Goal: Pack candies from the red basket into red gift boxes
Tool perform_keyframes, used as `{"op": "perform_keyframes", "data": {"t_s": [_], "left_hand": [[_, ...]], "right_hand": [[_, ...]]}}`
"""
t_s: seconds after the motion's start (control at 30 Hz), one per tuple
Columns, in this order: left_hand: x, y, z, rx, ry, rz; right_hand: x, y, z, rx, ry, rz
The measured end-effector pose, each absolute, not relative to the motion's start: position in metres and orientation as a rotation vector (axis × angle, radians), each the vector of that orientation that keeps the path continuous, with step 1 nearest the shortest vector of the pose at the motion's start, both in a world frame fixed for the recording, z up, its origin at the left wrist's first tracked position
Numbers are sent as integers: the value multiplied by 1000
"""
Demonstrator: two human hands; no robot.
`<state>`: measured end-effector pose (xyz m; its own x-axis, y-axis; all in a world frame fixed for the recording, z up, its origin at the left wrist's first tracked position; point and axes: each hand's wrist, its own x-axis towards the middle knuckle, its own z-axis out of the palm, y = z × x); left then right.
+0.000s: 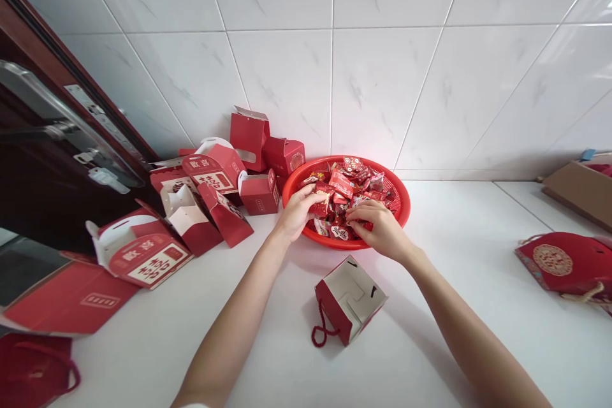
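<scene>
Both of my hands are over a red plastic basket (405, 204) filled with candies in shiny wrappers (342, 183). My left hand (297, 209) is closed on a red candy packet (322, 201) at the basket's left side. On the right, my right hand (377, 224) has its fingers pinched together among the candies; what they hold, if anything, is hidden. In front of the basket an open gift box (351, 298), red outside and pale inside, stands with a red cord handle (322, 333) hanging at its left.
Several red gift boxes (210, 169) crowd the counter's left side, near a dark door with a metal handle (60, 131). To the right lie a red box with rope handles (564, 262) and a brown cardboard box (581, 188). A tiled wall (368, 89) rises behind.
</scene>
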<state>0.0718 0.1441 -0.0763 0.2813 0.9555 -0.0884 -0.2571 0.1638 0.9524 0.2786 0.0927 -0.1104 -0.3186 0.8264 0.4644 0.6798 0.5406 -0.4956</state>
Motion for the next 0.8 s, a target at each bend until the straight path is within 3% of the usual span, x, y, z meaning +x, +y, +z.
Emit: {"op": "perform_keyframes", "data": {"t_s": [0.5,0.8], "left_hand": [[74,146,-78,893,855,1096],[74,144,-73,876,888,1088]], "right_hand": [[271,92,-97,-1396,-2465,403],[274,96,-102,-1327,-1972,777]]}}
